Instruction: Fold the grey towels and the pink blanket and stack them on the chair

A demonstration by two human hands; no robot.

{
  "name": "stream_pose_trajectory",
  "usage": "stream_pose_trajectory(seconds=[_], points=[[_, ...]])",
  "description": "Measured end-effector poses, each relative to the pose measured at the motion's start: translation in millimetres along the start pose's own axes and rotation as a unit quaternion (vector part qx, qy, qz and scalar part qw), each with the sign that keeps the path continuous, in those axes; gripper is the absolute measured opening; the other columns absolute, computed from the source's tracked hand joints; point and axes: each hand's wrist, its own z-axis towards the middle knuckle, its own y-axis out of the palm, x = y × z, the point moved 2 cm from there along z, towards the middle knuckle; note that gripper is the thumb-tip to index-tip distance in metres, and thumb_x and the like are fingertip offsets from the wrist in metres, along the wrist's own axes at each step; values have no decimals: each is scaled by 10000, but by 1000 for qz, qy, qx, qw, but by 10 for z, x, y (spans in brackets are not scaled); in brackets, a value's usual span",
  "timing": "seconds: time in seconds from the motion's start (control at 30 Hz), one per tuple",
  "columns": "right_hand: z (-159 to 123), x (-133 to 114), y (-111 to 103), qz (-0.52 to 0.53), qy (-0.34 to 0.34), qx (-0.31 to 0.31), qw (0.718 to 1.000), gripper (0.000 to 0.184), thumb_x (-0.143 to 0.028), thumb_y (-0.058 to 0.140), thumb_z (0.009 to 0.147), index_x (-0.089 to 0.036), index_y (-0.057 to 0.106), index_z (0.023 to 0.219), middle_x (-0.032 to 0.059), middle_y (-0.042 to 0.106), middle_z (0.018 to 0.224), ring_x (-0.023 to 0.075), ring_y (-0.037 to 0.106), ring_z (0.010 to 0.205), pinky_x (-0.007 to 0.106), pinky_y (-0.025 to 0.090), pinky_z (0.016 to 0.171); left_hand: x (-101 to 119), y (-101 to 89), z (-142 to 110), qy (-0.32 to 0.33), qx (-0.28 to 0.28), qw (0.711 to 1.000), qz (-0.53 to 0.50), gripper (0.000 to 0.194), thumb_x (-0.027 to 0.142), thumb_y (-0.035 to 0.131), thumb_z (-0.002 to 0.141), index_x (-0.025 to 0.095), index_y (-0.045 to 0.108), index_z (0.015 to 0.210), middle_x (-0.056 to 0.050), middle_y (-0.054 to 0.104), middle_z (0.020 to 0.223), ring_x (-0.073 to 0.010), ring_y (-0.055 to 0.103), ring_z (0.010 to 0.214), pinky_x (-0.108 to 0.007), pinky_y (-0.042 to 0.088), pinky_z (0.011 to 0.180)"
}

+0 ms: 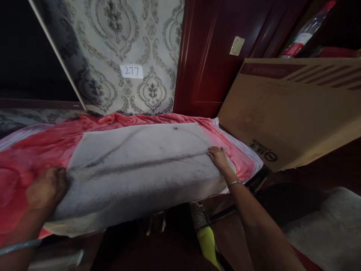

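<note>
A pale grey cloth (149, 146) with a small dark mark near its far edge lies spread over a pink blanket (113, 119). Its near side hangs down over the front edge. My left hand (49, 188), slightly blurred, is closed at the cloth's left edge with the fingers curled in. At the right edge, the fingers of my right hand (218, 156) are bent and pressed together on the cloth. A long dark crease runs across the cloth from one hand to the other. The undersides of both grips are hidden.
A large cardboard box (282, 113) stands at the right, with a plastic bottle (303, 37) behind its top edge. A dark screen (34, 56) is at the left. Patterned wallpaper (152, 37) and a red door (203, 56) are behind. A yellow-green item (207, 241) shows below.
</note>
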Motion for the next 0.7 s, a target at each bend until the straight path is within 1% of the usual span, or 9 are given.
stream_pose_trajectory(seconds=[0.03, 0.1, 0.17, 0.23, 0.33, 0.4, 0.47, 0.57, 0.7], points=[[-12, 7, -17, 0, 1, -1, 1000, 322, -287, 482, 1019, -221, 764, 1159, 144, 722, 1277, 330, 583, 1249, 580, 338, 1092, -21, -21, -10, 6, -4, 1000, 2, 622, 523, 250, 873, 139, 685, 1096, -202, 721, 1021, -374, 668, 926, -483, 547, 749], [-31, 32, -61, -2, 3, -11, 1000, 314, -265, 506, 1004, -216, 750, 1195, 147, 708, 1303, 328, 580, 1250, 565, 341, 1086, -58, -51, -34, 47, -2, 999, -8, 574, 599, 324, 833, 187, 677, 1018, -169, 718, 1041, -360, 660, 991, -471, 553, 825], [-43, 64, -101, -9, 8, -26, 1000, 304, -242, 535, 977, -221, 750, 1191, 139, 707, 1307, 325, 573, 1245, 563, 329, 1091, -84, -64, -66, 96, 12, 995, -23, 502, 618, 378, 798, 221, 652, 936, -154, 714, 991, -363, 652, 1001, -484, 541, 890], [-46, 86, -122, -20, 16, -38, 999, 282, -220, 543, 950, -219, 765, 1123, 132, 724, 1269, 321, 572, 1229, 560, 318, 1097, -96, -66, -99, 116, 15, 993, -26, 430, 592, 366, 807, 239, 609, 850, -163, 703, 941, -367, 649, 966, -495, 529, 906], [-32, 93, -135, -33, 32, -19, 999, 279, -187, 503, 933, -177, 767, 1023, 155, 750, 1177, 313, 602, 1173, 536, 338, 1093, -73, -90, -140, 108, 7, 994, -22, 358, 538, 331, 845, 254, 539, 784, -162, 683, 892, -347, 642, 914, -466, 522, 872], [-16, 93, -156, -37, 46, 3, 998, 285, -185, 481, 926, -146, 756, 991, 181, 755, 1115, 311, 635, 1109, 515, 371, 1076, -47, -140, -151, 94, 8, 995, -27, 324, 517, 334, 862, 256, 505, 775, -152, 672, 878, -329, 637, 909, -439, 516, 860], [-8, 102, -203, -36, 51, 19, 998, 278, -201, 479, 910, -138, 743, 967, 185, 758, 1046, 304, 661, 1036, 490, 406, 1047, -35, -212, -156, 89, 10, 996, -30, 293, 497, 343, 871, 255, 477, 774, -146, 663, 882, -317, 631, 914, -426, 505, 868], [-32, 135, -339, -31, 43, 30, 998, 274, -223, 460, 888, -149, 720, 931, 174, 753, 947, 294, 674, 935, 466, 443, 992, -66, -339, -177, 91, 14, 996, -22, 272, 484, 357, 876, 254, 452, 768, -125, 636, 853, -299, 617, 888, -414, 490, 871], [-160, 181, -612, -22, 50, 58, 997, 295, -298, 414, 875, -176, 683, 877, 170, 725, 866, 293, 648, 828, 439, 480, 877, -157, -518, -280, 101, 27, 994, -23, 295, 507, 351, 888, 254, 436, 761, -108, 597, 822, -287, 598, 856, -395, 482, 831]])
